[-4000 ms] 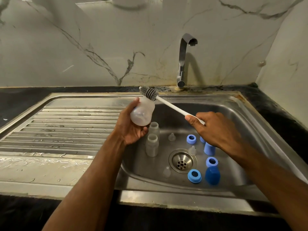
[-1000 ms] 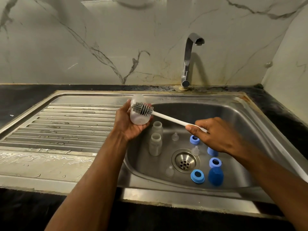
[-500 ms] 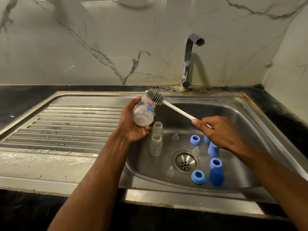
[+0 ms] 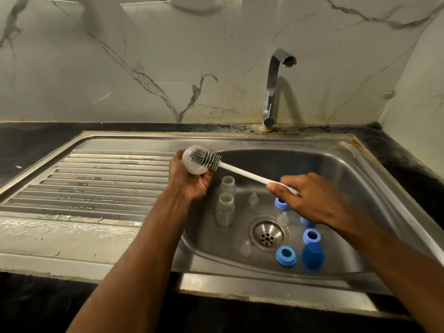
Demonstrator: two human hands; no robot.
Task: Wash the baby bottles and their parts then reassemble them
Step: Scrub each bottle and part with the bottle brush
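Showing grey bristles inside, the translucent bottle point(image 4: 195, 162) lies tilted.

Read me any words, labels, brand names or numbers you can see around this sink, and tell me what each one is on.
No readable text in this view.
Bottle held in the left hand: no print shows on the side facing the camera.
Two bottles standing in the sink: any markings are too faint to read.
Blue rings and caps, brush, tap: no lettering shows.
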